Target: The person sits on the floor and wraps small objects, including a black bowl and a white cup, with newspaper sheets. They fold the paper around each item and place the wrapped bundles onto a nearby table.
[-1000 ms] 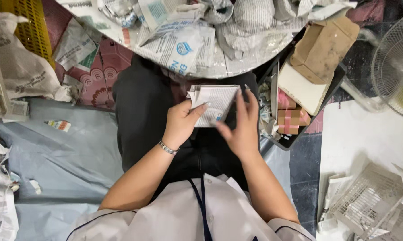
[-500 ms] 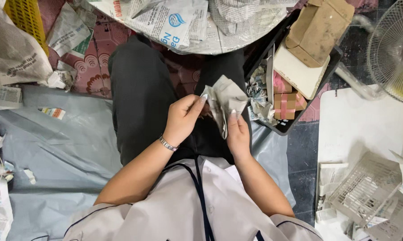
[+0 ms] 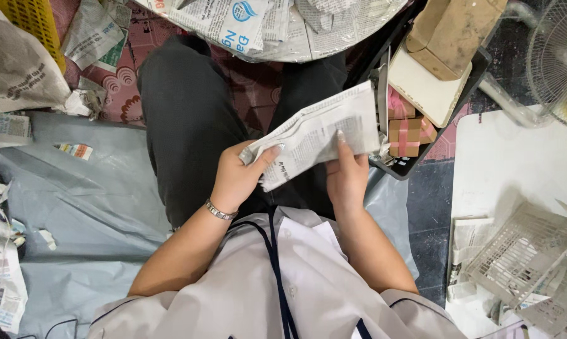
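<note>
Both my hands hold a folded piece of newspaper [image 3: 321, 135] over my lap, above my dark trousers [image 3: 183, 125]. My left hand [image 3: 239, 179], with a metal bracelet at the wrist, pinches the paper's left end between thumb and fingers. My right hand [image 3: 346, 176] supports the paper from below and behind, fingers pressed flat against its right half. The paper is spread out flat and tilted up to the right.
A pile of newspaper sheets [image 3: 277, 25] lies ahead of my knees. A black tray [image 3: 421, 160] at right holds cardboard boxes [image 3: 449, 31] and small wrapped packets [image 3: 409, 135]. A fan [image 3: 556, 56], white plastic baskets [image 3: 522, 263], a yellow crate [image 3: 32, 19] and a grey sheet [image 3: 76, 213] surround me.
The paper went from a flat piece to crumpled between my hands, and is now unfolded wider and stretched to the right. My head has shifted slightly.
</note>
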